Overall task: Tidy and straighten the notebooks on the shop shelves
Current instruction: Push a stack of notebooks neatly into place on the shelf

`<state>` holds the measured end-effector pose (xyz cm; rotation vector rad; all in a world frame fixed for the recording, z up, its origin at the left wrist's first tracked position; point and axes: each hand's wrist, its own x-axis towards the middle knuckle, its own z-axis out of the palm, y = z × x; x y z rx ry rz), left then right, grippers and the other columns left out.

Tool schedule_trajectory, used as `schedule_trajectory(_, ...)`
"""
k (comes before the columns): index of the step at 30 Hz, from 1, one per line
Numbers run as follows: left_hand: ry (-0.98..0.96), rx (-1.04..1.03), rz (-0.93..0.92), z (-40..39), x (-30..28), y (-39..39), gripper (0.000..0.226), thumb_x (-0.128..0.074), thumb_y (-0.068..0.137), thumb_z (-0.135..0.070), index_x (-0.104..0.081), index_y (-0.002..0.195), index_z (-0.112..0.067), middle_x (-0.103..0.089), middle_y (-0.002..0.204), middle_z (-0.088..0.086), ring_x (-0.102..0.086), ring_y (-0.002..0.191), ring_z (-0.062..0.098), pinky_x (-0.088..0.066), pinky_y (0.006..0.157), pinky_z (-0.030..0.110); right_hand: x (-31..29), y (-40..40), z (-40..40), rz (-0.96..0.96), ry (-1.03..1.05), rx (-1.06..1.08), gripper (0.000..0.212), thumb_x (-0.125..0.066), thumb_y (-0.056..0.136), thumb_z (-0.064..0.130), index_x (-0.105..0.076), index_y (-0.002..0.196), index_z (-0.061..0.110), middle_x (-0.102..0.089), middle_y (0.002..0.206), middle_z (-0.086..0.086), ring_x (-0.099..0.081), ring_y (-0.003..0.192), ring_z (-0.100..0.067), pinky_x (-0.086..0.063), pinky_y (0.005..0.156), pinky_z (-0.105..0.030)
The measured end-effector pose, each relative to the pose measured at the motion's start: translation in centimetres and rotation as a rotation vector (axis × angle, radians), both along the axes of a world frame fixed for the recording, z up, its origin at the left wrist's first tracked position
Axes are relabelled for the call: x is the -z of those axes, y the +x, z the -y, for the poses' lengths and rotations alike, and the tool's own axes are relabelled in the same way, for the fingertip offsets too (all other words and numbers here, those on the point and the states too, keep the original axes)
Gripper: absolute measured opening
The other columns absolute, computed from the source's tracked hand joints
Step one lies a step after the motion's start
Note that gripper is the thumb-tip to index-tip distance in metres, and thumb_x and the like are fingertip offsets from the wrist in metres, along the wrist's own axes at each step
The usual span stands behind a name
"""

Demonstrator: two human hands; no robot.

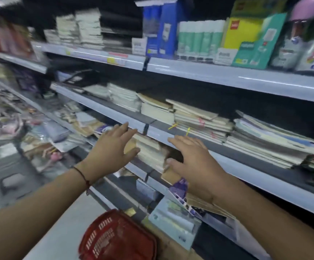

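**2 open hands reach toward a stack of notebooks on a shop shelf**

Nearest the camera, 2 bare forearms stretch forward from the bottom corners, with a red plastic basket (117, 239) on the floor between them. The left hand (111, 149), a thin red cord at its wrist, has its fingers spread and straight, and holds nothing. The right hand (193, 158) is likewise spread flat, gripping nothing, with its thumb at the edge of a tan-covered notebook (171, 175). Between the 2 hands sits a stack of cream-edged notebooks (150, 152) on a lower shelf, partly tucked under the grey shelf edge (163, 132) above. On the shelf above, to the right, lie more uneven notebook piles (199, 121). The top shelf holds glue sticks (199, 38) and boxed goods. Motion blur softens much of the left side.
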<state>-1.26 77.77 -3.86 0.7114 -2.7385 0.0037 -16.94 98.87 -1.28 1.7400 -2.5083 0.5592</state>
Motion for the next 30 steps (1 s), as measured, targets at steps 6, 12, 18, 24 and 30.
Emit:
schedule_trajectory(6,-0.024,-0.095,0.034,11.6,-2.5,8.1,0.074,-0.03,0.093,-0.071,-0.022,0.156,-0.034,-0.011,0.167,0.0,-0.017,0.152,0.028,-0.021,0.122,0.048,-0.6,6.4,14.2,0.018,0.0,-0.031,0.059,-0.059,0.096,0.037,-0.038,0.15,0.027,-0.041,0.154,0.004,-0.034,0.141,-0.018,-0.022,0.116,-0.032)
schedule_trajectory(12,0.004,-0.121,0.022,21.5,-4.8,13.6,0.068,-0.04,0.097,-0.062,-0.023,0.156,-0.031,-0.015,0.166,0.004,-0.024,0.15,0.03,-0.027,0.119,0.047,-2.0,10.6,25.6,0.088,-0.03,0.023,0.058,-0.059,0.096,0.037,-0.041,0.15,0.024,-0.043,0.153,0.003,-0.04,0.139,-0.019,-0.03,0.114,-0.034)
schedule_trajectory(18,0.041,-0.155,-0.021,29.1,-5.7,14.6,0.067,-0.041,0.098,-0.058,-0.023,0.156,-0.03,-0.016,0.166,0.004,-0.032,0.146,0.029,-0.035,0.115,0.044,-3.5,11.7,34.8,0.116,-0.089,0.011,0.061,-0.063,0.093,0.038,-0.042,0.149,0.025,-0.042,0.154,0.004,-0.041,0.139,-0.017,-0.032,0.109,-0.028)
schedule_trajectory(24,0.082,-0.159,-0.019,35.7,-3.5,14.1,0.066,-0.04,0.099,-0.057,-0.02,0.157,-0.033,-0.014,0.167,0.002,-0.023,0.15,0.026,-0.029,0.119,0.042,-1.9,10.6,43.8,0.166,-0.095,-0.026,0.062,-0.062,0.094,0.039,-0.04,0.15,0.028,-0.039,0.156,0.007,-0.04,0.139,-0.015,-0.034,0.105,-0.028)
schedule_trajectory(30,0.049,-0.192,0.032,43.8,-2.6,12.2,0.062,-0.043,0.1,-0.054,-0.023,0.156,-0.034,-0.013,0.167,0.001,-0.027,0.149,0.025,-0.032,0.117,0.042,-0.5,8.6,52.9,0.226,-0.081,-0.018,0.064,-0.062,0.093,0.041,-0.038,0.151,0.029,-0.041,0.154,0.006,-0.048,0.131,-0.018,-0.04,0.097,-0.031)
